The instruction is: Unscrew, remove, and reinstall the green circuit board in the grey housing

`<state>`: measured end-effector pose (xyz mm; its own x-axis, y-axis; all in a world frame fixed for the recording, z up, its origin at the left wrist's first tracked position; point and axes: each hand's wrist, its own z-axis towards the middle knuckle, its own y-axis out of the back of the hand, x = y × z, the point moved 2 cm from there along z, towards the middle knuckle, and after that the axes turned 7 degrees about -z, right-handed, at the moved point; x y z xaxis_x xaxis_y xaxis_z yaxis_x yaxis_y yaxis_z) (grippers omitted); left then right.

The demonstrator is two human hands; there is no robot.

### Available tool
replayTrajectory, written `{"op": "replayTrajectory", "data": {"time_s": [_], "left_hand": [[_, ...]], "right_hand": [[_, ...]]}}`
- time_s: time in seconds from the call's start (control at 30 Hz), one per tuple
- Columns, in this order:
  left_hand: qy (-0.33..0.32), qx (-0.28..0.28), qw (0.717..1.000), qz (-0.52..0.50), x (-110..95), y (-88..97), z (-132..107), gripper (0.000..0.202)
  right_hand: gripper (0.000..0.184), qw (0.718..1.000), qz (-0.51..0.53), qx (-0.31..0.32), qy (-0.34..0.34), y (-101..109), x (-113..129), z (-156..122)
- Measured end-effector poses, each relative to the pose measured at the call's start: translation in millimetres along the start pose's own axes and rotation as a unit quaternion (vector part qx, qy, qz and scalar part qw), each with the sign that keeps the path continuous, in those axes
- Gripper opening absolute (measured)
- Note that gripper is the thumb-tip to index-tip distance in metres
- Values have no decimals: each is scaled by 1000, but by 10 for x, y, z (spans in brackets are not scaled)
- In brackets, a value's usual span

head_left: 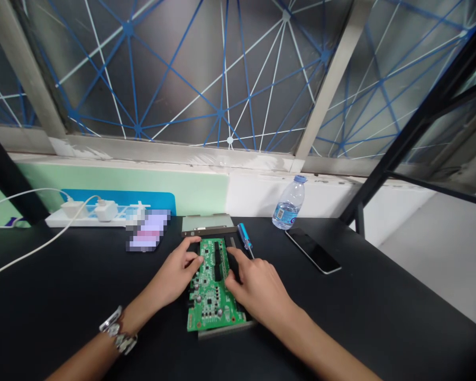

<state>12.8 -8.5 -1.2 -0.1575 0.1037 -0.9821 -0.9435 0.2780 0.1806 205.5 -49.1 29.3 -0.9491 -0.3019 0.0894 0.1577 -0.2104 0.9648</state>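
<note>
A green circuit board point(210, 312) lies lengthwise in front of me, over a grey metal tray point(222, 333) whose near edge shows under it. My left hand point(178, 270) grips the board's left edge, thumb on the top face and index finger at the far left corner. On the other long edge my right hand point(257, 280) has its thumb and index finger on the board; its other fingers are curled and partly hidden. Just beyond the right hand lies a screwdriver point(244, 236) with a blue handle, its shaft pointing towards that hand.
A flat metal cover point(208, 223) lies behind the board. A water bottle point(289, 203) and a dark phone point(313, 250) stand and lie at the right. Back left are a power strip point(55, 218) with white cables and a blurred-out phone-like object point(150, 230). Windows rise behind the black table point(83, 286).
</note>
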Motion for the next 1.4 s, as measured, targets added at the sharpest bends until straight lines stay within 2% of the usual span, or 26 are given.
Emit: {"op": "replayTrajectory", "data": {"time_s": [0.3,0.53,0.73,0.97,1.13,1.4], "left_hand": [[-4,-13,1000,13,-55,-2,-23,48],[-21,11,995,99,-44,-4,-39,41],[-50,7,981,187,-61,8,-59,38],[-72,27,974,212,-20,10,-60,31],[-72,30,967,244,-57,-39,-82,29],[-92,51,946,308,-110,-176,-155,24]], "right_hand": [[42,1000,-11,-4,9,11,21,15],[40,998,-63,14,20,13,44,1],[38,993,-111,21,38,59,83,-5],[30,987,-125,46,84,53,159,-19],[22,988,-120,57,76,57,192,-52],[29,989,-133,37,59,83,135,-60]]}}
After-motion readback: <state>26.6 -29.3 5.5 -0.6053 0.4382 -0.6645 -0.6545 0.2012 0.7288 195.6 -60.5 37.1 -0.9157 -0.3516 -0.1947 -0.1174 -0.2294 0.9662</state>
